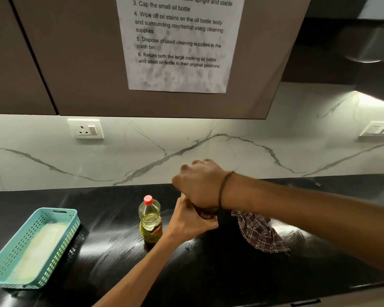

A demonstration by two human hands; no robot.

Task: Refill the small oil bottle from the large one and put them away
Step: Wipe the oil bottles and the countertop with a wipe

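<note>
Left hand: we saw the left hand with fingers curled round a dark, mostly hidden object, likely the small oil bottle.
Right hand: right hand sat fisted on top of it, fingers closed; exact hold unclear.
Large bottle: clear plastic oil bottle with red cap stood upright on the glossy black worktop, just left of the hands.
Cloth: checked maroon cloth lay right.
Basket: turquoise perforated plastic basket far left.

You are looking at a glossy black surface. At nine o'clock a teal perforated basket is holding a pale cream liner. A clear bottle of yellow oil is wearing a red cap. At three o'clock a maroon-and-white checked cloth is lying. At twelve o'clock white marble backsplash is showing grey veins.
</note>
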